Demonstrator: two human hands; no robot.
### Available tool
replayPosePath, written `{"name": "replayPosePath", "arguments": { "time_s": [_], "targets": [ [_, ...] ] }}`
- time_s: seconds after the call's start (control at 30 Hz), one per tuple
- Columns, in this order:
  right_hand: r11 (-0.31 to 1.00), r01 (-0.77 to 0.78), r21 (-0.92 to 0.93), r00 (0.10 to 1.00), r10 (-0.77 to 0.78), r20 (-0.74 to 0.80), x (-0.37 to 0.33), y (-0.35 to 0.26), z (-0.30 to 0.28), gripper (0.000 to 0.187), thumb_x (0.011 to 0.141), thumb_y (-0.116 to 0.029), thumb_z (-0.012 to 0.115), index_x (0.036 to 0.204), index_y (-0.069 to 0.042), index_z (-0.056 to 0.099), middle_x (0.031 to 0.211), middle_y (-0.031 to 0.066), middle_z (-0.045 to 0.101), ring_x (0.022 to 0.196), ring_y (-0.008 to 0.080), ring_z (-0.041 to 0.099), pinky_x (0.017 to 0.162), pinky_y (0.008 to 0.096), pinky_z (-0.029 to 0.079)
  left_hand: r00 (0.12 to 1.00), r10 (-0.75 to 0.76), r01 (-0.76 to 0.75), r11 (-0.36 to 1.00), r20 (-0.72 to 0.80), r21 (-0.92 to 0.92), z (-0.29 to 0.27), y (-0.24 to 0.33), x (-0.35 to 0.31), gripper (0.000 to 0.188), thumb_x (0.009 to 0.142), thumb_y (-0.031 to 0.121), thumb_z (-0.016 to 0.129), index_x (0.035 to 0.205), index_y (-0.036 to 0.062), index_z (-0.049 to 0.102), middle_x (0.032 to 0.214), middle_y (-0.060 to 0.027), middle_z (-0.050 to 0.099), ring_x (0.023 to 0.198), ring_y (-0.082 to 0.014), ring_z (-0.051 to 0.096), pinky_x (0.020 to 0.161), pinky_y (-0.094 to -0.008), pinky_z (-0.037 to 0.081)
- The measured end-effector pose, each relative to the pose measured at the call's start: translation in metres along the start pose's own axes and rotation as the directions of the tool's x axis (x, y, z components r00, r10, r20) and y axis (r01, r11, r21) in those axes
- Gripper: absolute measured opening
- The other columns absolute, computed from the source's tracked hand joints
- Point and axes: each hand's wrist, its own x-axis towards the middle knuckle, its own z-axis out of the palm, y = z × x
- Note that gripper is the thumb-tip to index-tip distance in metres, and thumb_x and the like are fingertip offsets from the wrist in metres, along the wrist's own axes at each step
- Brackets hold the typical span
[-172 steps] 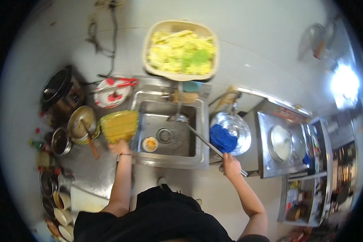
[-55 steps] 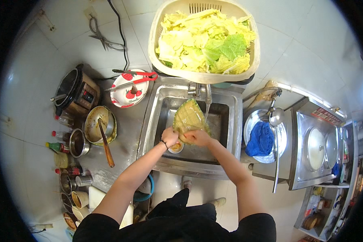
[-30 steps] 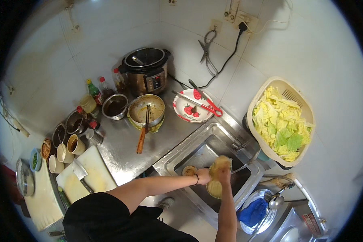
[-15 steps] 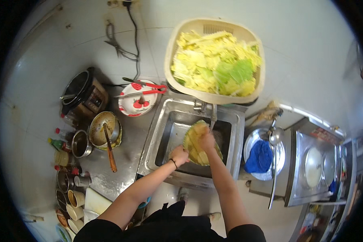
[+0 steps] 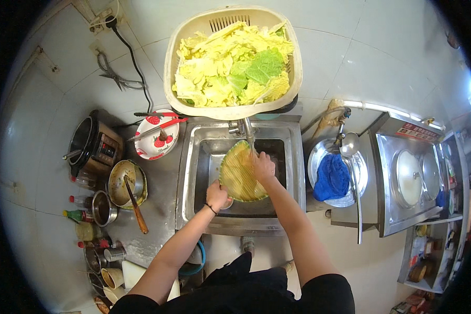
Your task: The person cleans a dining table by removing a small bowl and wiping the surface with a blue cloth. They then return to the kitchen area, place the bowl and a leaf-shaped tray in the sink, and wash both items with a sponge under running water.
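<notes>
A round, shallow, straw-coloured tray (image 5: 238, 175), woven-looking with a green rim, is held tilted over the steel sink (image 5: 189, 209). My left hand (image 5: 217, 194), with a dark band on its wrist, is closed on the tray's lower left rim. At the upper right rim, my right hand (image 5: 264, 166) has its fingers bent against the tray, just below the faucet (image 5: 248, 131). Its fingertips are partly hidden. A small pale rounded thing shows beside my left hand, too covered to name.
Behind the sink stands a beige basket (image 5: 170, 68) of cabbage leaves (image 5: 230, 68). To the left are a strawberry-patterned plate (image 5: 154, 149) with red-handled tongs (image 5: 162, 127), pots and a cooker (image 5: 97, 141). A blue cloth (image 5: 332, 178) and long ladle (image 5: 355, 183) lie right.
My right hand has gone from the tray's face to its right rim, and the tray now shows more of its surface. The whole view has shifted, with the basket further left.
</notes>
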Motion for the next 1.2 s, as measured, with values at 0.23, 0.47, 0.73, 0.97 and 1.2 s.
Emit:
{"name": "replayPosePath", "arguments": {
  "time_s": [0.23, 0.47, 0.73, 0.97, 1.2],
  "targets": [
    [0.969, 0.188, 0.161, 0.926, -0.23, 0.301, -0.056, 0.006, -0.005, 0.031, 0.07, -0.015, 0.053, 0.101, -0.014, 0.051, 0.089, 0.0146, 0.054, 0.077, 0.03, 0.057, 0.064, 0.0389, 0.048, 0.998, -0.053, 0.059, 0.98, -0.039, 0.187, -0.001, 0.012, 0.001, 0.022, 0.076, 0.013, 0.042, 0.079, -0.0077, 0.048, 0.073, -0.0257, 0.056, 0.058, -0.0327, 0.059, 0.059, -0.0384, 0.047],
    [0.924, 0.102, 0.369, 0.994, -0.106, -0.009, -0.039, -0.04, -0.018, 0.022, 0.071, -0.016, 0.053, 0.092, -0.013, 0.05, 0.085, 0.0157, 0.054, 0.07, 0.0324, 0.057, 0.062, 0.0424, 0.046, 0.994, -0.086, 0.076, 0.987, 0.062, 0.141, 0.002, 0.037, -0.01, 0.021, 0.076, 0.012, 0.042, 0.081, -0.0071, 0.048, 0.072, -0.0247, 0.057, 0.055, -0.0311, 0.059, 0.057, -0.0378, 0.048],
    [0.842, 0.174, 0.51, 0.983, -0.117, -0.143, -0.034, -0.033, 0.011, 0.022, 0.071, -0.013, 0.053, 0.092, -0.011, 0.049, 0.081, 0.0154, 0.052, 0.072, 0.0342, 0.054, 0.06, 0.0422, 0.044, 0.991, 0.091, -0.115, 0.96, 0.102, 0.255, -0.01, 0.05, -0.005, 0.021, 0.077, 0.012, 0.041, 0.084, -0.0062, 0.05, 0.073, -0.024, 0.057, 0.055, -0.029, 0.06, 0.053, -0.0363, 0.048],
    [0.832, -0.08, 0.548, 0.922, 0.271, -0.277, -0.01, -0.038, -0.018, 0.024, 0.068, -0.01, 0.054, 0.09, -0.007, 0.046, 0.086, 0.0193, 0.049, 0.084, 0.0356, 0.048, 0.069, 0.0458, 0.04, 0.954, 0.227, -0.291, 0.865, 0.199, 0.41, -0.013, 0.066, -0.008, 0.024, 0.075, 0.013, 0.042, 0.088, -0.0066, 0.05, 0.077, -0.0272, 0.056, 0.065, -0.0371, 0.057, 0.06, -0.043, 0.046],
    [-0.293, -0.192, 0.937, 0.848, 0.431, 0.309, -0.008, -0.034, 0.01, 0.034, 0.084, -0.032, 0.041, 0.102, -0.004, 0.046, 0.098, 0.0099, 0.052, 0.091, 0.0207, 0.048, 0.075, 0.0324, 0.04, 0.957, 0.248, -0.29, 0.823, 0.15, 0.488, 0.024, 0.112, 0.005, 0.042, 0.083, 0.035, 0.039, 0.084, -0.0062, 0.048, 0.071, -0.0241, 0.057, 0.07, -0.0408, 0.055, 0.064, -0.0451, 0.044]
  ]
}}
